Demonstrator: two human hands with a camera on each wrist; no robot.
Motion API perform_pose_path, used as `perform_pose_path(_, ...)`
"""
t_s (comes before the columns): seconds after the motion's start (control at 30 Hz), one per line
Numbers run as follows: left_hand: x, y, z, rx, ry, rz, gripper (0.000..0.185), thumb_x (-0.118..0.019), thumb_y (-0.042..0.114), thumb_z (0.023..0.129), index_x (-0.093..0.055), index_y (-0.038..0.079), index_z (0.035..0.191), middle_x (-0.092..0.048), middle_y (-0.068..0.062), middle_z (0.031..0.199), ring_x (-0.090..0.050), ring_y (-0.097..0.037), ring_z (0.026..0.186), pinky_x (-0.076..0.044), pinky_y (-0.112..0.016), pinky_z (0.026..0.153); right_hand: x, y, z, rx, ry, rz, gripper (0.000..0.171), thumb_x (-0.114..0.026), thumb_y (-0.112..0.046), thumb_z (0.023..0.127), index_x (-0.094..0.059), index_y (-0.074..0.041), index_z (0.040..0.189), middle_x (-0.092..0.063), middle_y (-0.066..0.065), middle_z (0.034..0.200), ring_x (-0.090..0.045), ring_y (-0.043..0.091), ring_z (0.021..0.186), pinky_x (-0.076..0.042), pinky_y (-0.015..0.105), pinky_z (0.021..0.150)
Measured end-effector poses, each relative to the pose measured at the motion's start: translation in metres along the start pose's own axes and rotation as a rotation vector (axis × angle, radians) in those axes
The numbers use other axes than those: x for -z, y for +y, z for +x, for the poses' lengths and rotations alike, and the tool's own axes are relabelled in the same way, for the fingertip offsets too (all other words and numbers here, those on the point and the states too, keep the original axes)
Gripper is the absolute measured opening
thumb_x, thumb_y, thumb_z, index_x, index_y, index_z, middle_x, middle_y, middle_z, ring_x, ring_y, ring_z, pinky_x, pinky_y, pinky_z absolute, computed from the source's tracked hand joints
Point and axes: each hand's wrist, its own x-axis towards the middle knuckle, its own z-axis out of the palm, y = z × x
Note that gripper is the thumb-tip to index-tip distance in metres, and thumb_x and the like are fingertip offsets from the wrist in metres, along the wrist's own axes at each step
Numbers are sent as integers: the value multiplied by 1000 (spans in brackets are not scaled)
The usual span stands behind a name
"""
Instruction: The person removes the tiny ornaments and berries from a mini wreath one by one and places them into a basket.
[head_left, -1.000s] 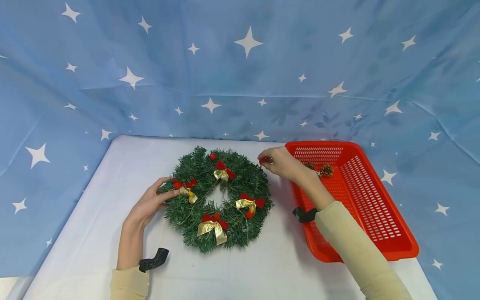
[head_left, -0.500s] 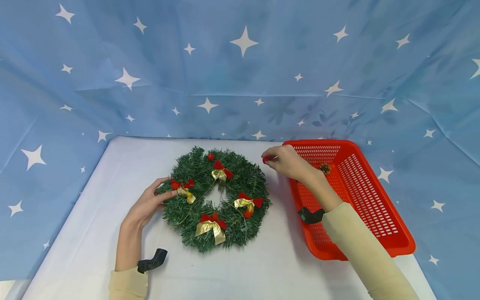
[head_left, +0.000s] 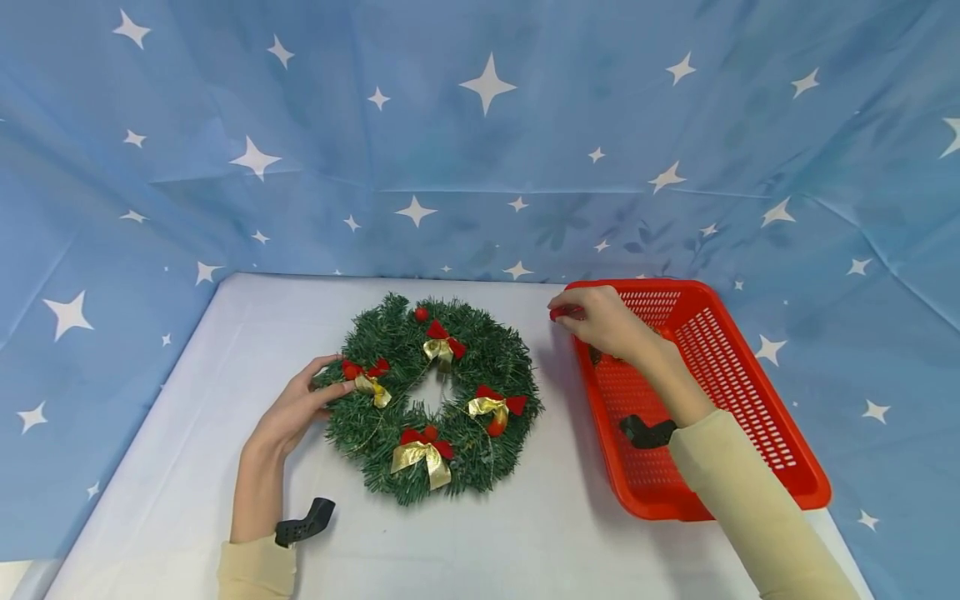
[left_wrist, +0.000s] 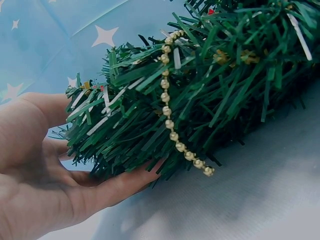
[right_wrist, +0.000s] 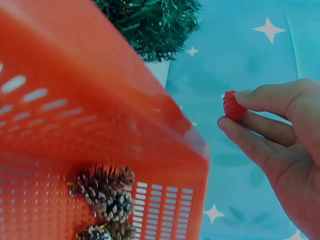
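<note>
And here is the small red berry (right_wrist: 231,106), perched right at the fingertips, just outside the basket's far left corner and touching nothing but the hand. It looks like a carry between wreath (head_left: 371,454) and basket (head_left: 652,505), and I can't call the direction from this. To do it cleanly, I'd say: a light pinch, since a berry this small and rounded could slip or squash; a path well above the red rim so knuckles don't clip it; a release only once the berry has something to rest on. Now the right hand (head_left: 609,323): thumb and fingertips are clamped on the berry, parted by no more than the berry itself, with the thumb on one side and fingers on the other. Out to the wreath, flat on the white table (head_left: 480,550), and the left hand (head_left: 288,412) has its left edge, thumb side on top beside a red-and-gold bow (head_left: 371,385), other fingers tucked around and under the greenery. Good anchor, that; a firm but gentle grip should stop the ring sliding without crushing the bow. A gold bead string (left_wrist: 166,100) dangles close by that hand, easy to snag, I'd judge. Inside the basket, pine cones (right_wrist: 102,187) huddle together, and behind everything hangs the blue star-printed backdrop (head_left: 300,225).
</note>
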Motion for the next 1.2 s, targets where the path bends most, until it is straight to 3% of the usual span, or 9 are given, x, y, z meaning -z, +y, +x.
perform_pose_path(0.37,-1,0,2,7,8,-9,77,-66,29,103,-23,12,164,-24,-28,157,-48,-32,126,-51,-35,84,17,17,-22,-112,51,-10,23,-69,-5,96,-76,-3,118,-74,18,117,-68,33,104,-55,51,88)
perform_pose_path(0.57,-1,0,0,6,14,-6,77,-66,29,103,-23,11,164,-20,-28,160,-46,-36,130,-50,-36,84,20,28,-30,-120,45,-40,24,-69,-4,95,-76,-1,118,-75,19,113,-64,28,85,-51,44,77)
perform_pose_path(0.77,0,0,-1,6,13,-10,77,-66,29,103,-23,12,164,-25,-28,157,-47,-31,126,-50,-36,85,17,41,-37,-132,48,-66,23,-73,-3,93,-77,-1,116,-77,16,103,-61,21,74,-48,37,71)
perform_pose_path(1.03,0,-1,0,5,10,-10,76,-66,29,103,-24,11,163,-27,-27,154,-48,-28,125,-50,-36,86,9,57,-50,-156,16,-61,21,-72,-2,93,-77,1,113,-77,17,103,-66,23,81,-52,42,75)
perform_pose_path(1.2,1,-1,0,3,11,-15,76,-66,28,103,-24,11,163,-27,-27,154,-49,-25,120,-50,-35,84,3,68,-56,-178,-14,-63,20,-71,-2,93,-76,2,112,-77,16,98,-67,21,77,-53,40,71)
